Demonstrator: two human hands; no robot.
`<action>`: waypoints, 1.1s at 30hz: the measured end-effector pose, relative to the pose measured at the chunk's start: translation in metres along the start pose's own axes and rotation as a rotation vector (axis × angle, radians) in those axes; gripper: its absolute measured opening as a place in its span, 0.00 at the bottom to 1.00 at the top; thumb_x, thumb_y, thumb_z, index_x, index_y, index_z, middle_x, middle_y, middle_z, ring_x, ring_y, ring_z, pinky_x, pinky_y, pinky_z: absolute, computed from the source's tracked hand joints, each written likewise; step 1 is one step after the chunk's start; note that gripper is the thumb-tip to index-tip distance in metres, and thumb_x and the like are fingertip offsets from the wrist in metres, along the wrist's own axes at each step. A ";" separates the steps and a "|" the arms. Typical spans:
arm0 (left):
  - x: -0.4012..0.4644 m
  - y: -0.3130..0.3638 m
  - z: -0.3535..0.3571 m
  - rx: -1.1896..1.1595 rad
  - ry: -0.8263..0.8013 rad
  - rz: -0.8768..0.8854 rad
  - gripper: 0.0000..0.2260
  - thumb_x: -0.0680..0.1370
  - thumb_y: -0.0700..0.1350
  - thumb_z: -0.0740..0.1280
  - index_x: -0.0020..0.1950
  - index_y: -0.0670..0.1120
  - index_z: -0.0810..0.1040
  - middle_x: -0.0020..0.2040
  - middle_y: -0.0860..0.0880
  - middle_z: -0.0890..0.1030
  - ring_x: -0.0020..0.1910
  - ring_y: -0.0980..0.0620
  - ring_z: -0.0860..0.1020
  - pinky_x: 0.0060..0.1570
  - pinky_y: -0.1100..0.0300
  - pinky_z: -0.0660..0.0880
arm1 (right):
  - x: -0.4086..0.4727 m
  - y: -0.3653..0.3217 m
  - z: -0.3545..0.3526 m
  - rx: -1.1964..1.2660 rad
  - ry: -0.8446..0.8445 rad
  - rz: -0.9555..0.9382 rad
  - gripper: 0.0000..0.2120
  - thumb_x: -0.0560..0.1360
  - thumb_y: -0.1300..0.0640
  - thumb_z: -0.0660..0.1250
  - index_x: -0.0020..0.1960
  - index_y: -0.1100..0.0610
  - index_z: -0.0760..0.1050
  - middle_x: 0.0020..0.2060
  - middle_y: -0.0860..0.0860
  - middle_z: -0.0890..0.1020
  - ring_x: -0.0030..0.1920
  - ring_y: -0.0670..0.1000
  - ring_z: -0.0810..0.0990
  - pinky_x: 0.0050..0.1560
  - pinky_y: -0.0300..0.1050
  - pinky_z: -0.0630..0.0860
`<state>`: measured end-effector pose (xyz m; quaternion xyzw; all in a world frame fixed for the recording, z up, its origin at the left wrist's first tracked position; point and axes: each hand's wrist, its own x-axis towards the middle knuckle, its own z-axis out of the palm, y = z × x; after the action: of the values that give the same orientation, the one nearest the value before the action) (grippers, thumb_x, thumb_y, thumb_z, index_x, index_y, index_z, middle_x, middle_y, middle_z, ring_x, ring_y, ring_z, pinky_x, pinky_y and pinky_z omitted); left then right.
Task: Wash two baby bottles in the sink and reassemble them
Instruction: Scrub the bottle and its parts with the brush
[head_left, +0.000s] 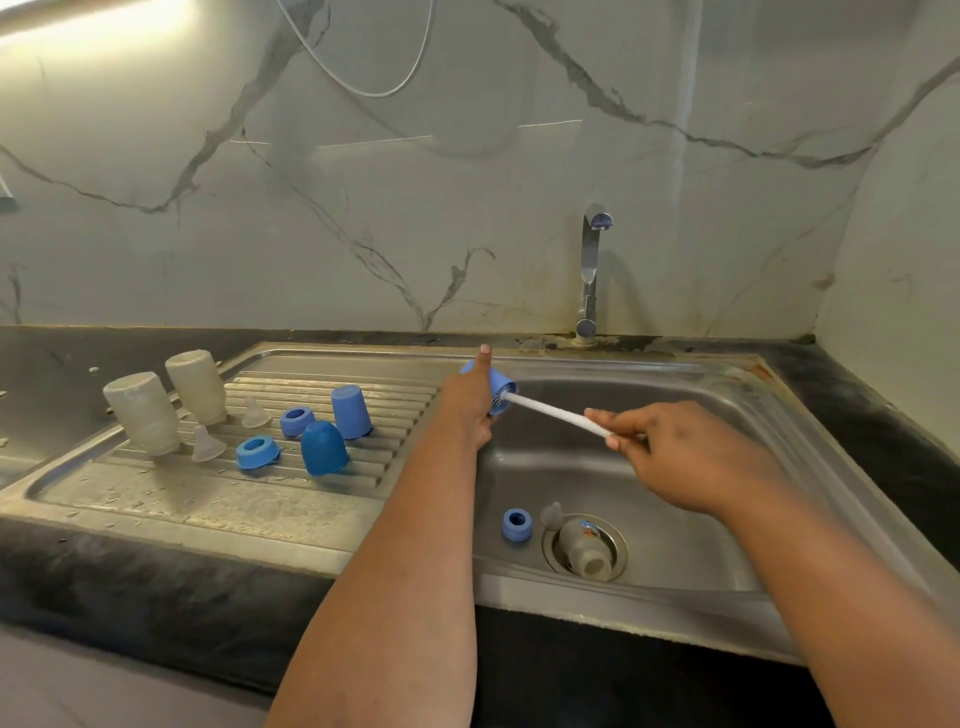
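While left hand (467, 402) grips the light, wet-slick cap (500, 389) round its wall, right hand (670, 449) pinches the stiff brush handle (553, 413).

No legible text anywhere.

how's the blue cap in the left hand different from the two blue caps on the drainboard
The blue cap in the left hand is held on its side over the sink, a white brush pushed into its open mouth by the right hand. The two caps on the drainboard stand mouth down, untouched, beside the rings and teats. The nearer of the two looks darker blue. All three share a domed cup shape.
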<state>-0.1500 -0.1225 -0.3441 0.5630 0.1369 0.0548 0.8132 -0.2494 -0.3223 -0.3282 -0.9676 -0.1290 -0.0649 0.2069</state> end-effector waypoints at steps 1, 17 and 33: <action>0.000 0.002 -0.003 -0.021 0.013 -0.017 0.14 0.81 0.53 0.62 0.45 0.42 0.73 0.41 0.42 0.76 0.39 0.47 0.77 0.42 0.55 0.77 | 0.000 -0.001 0.002 0.042 -0.052 -0.004 0.17 0.81 0.49 0.60 0.68 0.35 0.70 0.57 0.44 0.80 0.45 0.45 0.79 0.45 0.41 0.76; 0.000 -0.005 -0.002 0.071 -0.005 -0.123 0.20 0.78 0.57 0.66 0.58 0.42 0.72 0.49 0.41 0.76 0.47 0.46 0.78 0.49 0.53 0.79 | 0.002 -0.001 -0.009 0.005 -0.103 0.061 0.17 0.81 0.49 0.60 0.68 0.37 0.70 0.60 0.43 0.79 0.47 0.43 0.76 0.49 0.40 0.76; 0.003 0.008 -0.019 -0.218 -0.053 -0.050 0.14 0.75 0.44 0.72 0.56 0.39 0.76 0.43 0.43 0.79 0.35 0.54 0.77 0.25 0.69 0.74 | 0.004 0.003 -0.007 0.544 -0.201 0.219 0.15 0.82 0.51 0.60 0.66 0.38 0.74 0.32 0.50 0.72 0.27 0.47 0.66 0.26 0.37 0.63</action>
<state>-0.1524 -0.1017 -0.3429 0.4689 0.1228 0.0343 0.8740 -0.2457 -0.3268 -0.3218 -0.8864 -0.0565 0.0907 0.4504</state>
